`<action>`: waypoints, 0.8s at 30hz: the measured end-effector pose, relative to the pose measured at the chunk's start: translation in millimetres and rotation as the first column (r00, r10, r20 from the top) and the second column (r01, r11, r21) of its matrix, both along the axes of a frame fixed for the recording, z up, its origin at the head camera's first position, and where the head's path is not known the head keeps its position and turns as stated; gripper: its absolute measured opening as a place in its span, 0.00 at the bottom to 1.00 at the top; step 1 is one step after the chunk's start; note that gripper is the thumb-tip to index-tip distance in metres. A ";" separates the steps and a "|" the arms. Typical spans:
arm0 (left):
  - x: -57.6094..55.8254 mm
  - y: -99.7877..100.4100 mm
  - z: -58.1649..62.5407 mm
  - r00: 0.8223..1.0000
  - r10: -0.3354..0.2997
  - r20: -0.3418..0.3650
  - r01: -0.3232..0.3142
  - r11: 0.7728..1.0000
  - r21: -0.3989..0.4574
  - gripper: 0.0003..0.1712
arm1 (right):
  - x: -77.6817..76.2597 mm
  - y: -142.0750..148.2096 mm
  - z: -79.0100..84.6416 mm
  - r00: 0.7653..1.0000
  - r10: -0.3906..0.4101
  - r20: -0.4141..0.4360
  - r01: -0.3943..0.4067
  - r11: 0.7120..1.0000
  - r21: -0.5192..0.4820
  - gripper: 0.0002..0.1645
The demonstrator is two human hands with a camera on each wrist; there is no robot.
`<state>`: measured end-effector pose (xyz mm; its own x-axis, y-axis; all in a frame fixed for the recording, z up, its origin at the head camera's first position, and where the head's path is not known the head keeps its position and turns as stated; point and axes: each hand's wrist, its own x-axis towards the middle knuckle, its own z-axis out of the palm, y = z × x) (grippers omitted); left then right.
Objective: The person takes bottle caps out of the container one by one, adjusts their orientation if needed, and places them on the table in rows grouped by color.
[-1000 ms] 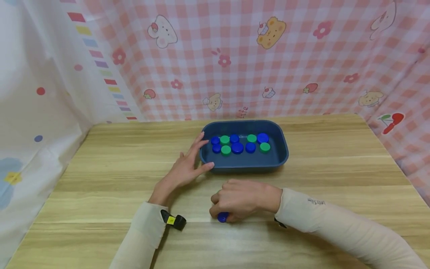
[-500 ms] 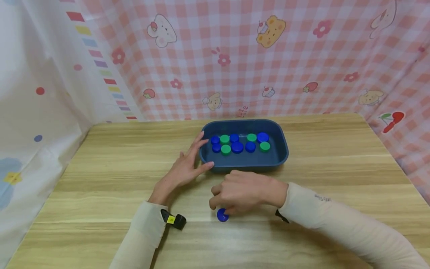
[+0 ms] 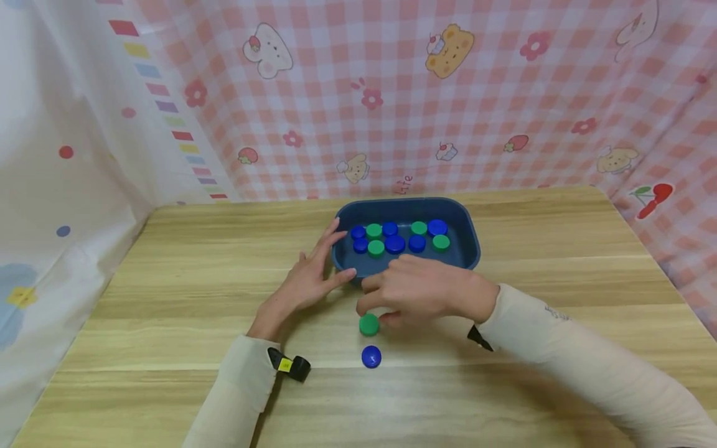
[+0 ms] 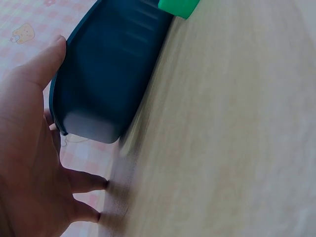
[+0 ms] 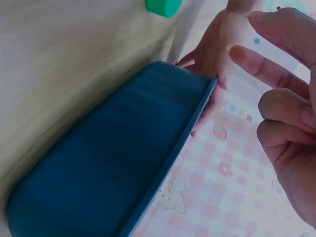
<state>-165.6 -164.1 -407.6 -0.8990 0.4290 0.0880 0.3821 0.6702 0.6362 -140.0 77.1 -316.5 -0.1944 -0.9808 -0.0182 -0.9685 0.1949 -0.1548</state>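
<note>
One round blue plastic cap (image 3: 371,356) lies nearest on the wooden table (image 3: 448,398). Just past it sits a round green plastic cap (image 3: 369,324), by the right hand (image 3: 417,289), whose fingertips are apart. Farther, the spread left hand (image 3: 305,281) touches a dark blue tray (image 3: 463,252) of more caps (image 3: 395,244).

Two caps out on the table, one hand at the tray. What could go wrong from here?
1. The right hand is right by the loose green cap; a brush could nudge it toward the loose blue cap close by.
2. The left hand is at the tray's left end; a push might shift the tray and slide the caps inside.
3. In the head view, the right hand overlaps the tray's near rim; it could bump it.
</note>
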 end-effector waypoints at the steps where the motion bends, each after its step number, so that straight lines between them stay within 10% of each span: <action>1: 0.0 -0.1 0.0 1.000 -0.001 0.000 0.001 1.000 0.002 0.45 | -1.0 0.8 0.7 1.000 -0.003 -0.001 0.003 1.000 -0.006 0.15; 24: 0.4 0.9 1.5 1.000 0.004 0.014 -0.004 1.000 0.005 0.45 | -45.3 34.5 1.6 0.983 -0.157 -0.100 0.138 0.974 -0.178 0.13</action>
